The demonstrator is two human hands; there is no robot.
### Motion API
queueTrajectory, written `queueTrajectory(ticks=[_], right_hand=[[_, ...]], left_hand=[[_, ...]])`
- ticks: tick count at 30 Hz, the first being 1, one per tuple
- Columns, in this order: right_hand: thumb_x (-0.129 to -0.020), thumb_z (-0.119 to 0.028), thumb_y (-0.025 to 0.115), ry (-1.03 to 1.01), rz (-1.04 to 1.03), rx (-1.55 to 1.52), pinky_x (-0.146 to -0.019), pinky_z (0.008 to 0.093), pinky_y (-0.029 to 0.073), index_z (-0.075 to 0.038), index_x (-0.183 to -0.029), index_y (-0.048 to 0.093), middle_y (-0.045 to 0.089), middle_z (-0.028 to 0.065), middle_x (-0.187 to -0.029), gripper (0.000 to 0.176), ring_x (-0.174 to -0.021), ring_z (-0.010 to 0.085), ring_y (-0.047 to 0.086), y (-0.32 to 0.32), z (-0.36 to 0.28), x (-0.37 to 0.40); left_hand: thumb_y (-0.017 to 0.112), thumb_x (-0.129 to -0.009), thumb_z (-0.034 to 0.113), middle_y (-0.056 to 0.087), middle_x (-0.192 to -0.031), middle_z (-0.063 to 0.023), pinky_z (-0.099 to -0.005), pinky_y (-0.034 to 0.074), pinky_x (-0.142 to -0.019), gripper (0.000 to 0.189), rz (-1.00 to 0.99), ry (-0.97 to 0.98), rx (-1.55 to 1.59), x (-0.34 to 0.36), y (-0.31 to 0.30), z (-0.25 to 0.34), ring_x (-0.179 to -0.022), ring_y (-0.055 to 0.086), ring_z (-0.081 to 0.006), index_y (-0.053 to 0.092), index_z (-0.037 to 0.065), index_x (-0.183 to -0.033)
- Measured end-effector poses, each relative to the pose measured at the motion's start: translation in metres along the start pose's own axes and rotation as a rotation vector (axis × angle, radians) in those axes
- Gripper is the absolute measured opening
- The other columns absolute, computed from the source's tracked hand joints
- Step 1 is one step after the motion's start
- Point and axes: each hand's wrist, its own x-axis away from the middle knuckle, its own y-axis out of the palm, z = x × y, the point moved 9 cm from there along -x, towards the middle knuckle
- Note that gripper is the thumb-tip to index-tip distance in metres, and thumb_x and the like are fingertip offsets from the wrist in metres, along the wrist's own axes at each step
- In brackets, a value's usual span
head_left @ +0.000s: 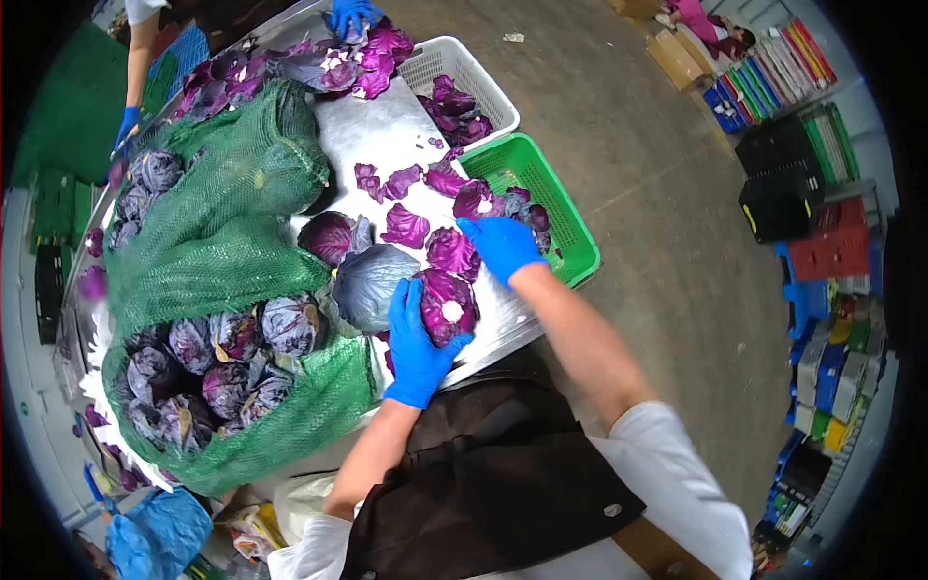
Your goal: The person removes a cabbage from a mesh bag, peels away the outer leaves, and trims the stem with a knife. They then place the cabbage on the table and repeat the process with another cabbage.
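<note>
Partly, left fingers hide cabbage.

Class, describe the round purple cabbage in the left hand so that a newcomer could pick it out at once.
Find the shiny metal table, then its edge nearest the dark brown apron. There a blue-gloved left hand holds the round purple cabbage. Unlike the loose purple leaves beside it, it is a compact head with a pale cut stem showing.

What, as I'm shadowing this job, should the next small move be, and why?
Probably bring the right hand over to the cabbage: the left hand steadies it, while the right is off by the green crate, near loose leaves. Whether it grips any is unclear.
</note>
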Motion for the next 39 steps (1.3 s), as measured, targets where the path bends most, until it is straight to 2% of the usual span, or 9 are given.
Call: queueTrajectory(ticks=[5,10,13,15,17,19,22,31,39], right_hand=[[-0.084,-0.061,0.062,0.015,0.078,-0.258,-0.081,0.0461,0.051,-0.007,-0.116,0.065,0.068,0.0198,-0.106,0.063,-0.100,0.0379,0.064,0.032,0.010,0.005],[-0.080,-0.051,0.072,0.287,0.122,-0.573,-0.076,0.0429,0.053,-0.006,-0.111,0.066,0.070,0.0188,-0.097,0.056,-0.088,0.0358,0.068,0.052,0.067,0.000],[-0.078,-0.042,0.079,0.084,0.272,-0.383,-0.078,0.0370,0.053,-0.001,-0.099,0.068,0.071,0.0168,-0.093,0.047,-0.084,0.0235,0.068,-0.010,0.026,0.055],[-0.076,-0.046,0.080,0.174,-0.056,-0.428,-0.079,0.0384,0.053,-0.001,-0.102,0.068,0.070,0.0181,-0.092,0.054,-0.085,0.0265,0.068,0.012,0.013,0.084],[-0.074,-0.043,0.083,0.036,-0.034,-0.458,-0.067,0.0334,0.053,0.000,-0.109,0.067,0.070,0.0147,-0.092,0.058,-0.072,0.0196,0.067,0.047,0.006,0.091],[-0.073,-0.057,0.078,0.180,-0.190,-0.672,-0.080,0.0366,0.051,-0.001,-0.114,0.065,0.069,0.0181,-0.097,0.071,-0.089,0.0293,0.067,0.063,0.009,0.090],[-0.072,-0.045,0.081,0.180,-0.223,-0.783,-0.077,0.0366,0.052,0.002,-0.111,0.066,0.069,0.0174,-0.091,0.063,-0.084,0.0269,0.068,0.066,0.012,0.090],[-0.077,-0.036,0.069,0.140,0.096,-0.216,-0.072,0.0452,0.053,-0.013,-0.098,0.072,0.070,0.0158,-0.084,0.031,-0.080,0.0349,0.068,0.042,0.051,0.066],[-0.078,-0.055,0.071,-0.102,-0.001,-0.292,-0.081,0.0409,0.052,-0.011,-0.118,0.067,0.071,0.0177,-0.098,0.059,-0.090,0.0343,0.068,0.032,-0.019,0.057]], left_hand=[[0.090,-0.059,0.039,0.039,-0.143,-0.0238,-0.0460,0.033,-0.112,0.113,-0.011,-0.009,0.188,0.005,0.002,-0.023,-0.132,0.040,-0.0403,0.029,0.001,-0.147],[0.091,-0.058,0.036,0.037,-0.144,-0.0255,-0.0484,0.030,-0.112,0.115,-0.025,0.000,-0.036,0.022,-0.013,-0.011,-0.133,0.037,-0.0423,0.028,0.002,-0.148],[0.091,-0.057,0.033,0.036,-0.145,-0.0265,-0.0493,0.030,-0.111,0.115,-0.032,-0.080,-0.089,0.021,-0.013,-0.008,-0.133,0.035,-0.0433,0.028,0.003,-0.148],[0.090,-0.058,0.030,0.033,-0.145,-0.0283,-0.0496,0.028,-0.112,0.117,-0.068,-0.102,-0.080,0.019,-0.009,-0.005,-0.134,0.033,-0.0442,0.024,0.001,-0.149],[0.090,-0.059,0.031,0.031,-0.145,-0.0298,-0.0501,0.027,-0.113,0.118,-0.090,-0.095,-0.105,0.017,-0.005,-0.003,-0.134,0.032,-0.0446,0.021,-0.001,-0.149],[0.089,-0.060,0.033,0.030,-0.145,-0.0312,-0.0508,0.026,-0.113,0.120,-0.090,-0.134,-0.113,0.013,-0.002,0.002,-0.135,0.031,-0.0454,0.018,-0.003,-0.149],[0.089,-0.061,0.036,0.029,-0.145,-0.0327,-0.0515,0.024,-0.113,0.121,-0.053,-0.153,-0.065,0.006,0.009,0.000,-0.135,0.029,-0.0462,0.016,-0.005,-0.149],[0.089,-0.061,0.030,0.030,-0.148,-0.0261,-0.0454,0.025,-0.116,0.117,-0.066,-0.196,0.205,0.021,-0.001,-0.031,-0.138,0.031,-0.0394,0.019,-0.005,-0.148],[0.086,-0.059,0.026,0.027,-0.149,-0.0275,-0.0453,0.022,-0.117,0.117,0.040,-0.239,0.010,0.031,-0.003,-0.029,-0.139,0.027,-0.0421,0.018,-0.003,-0.149]])
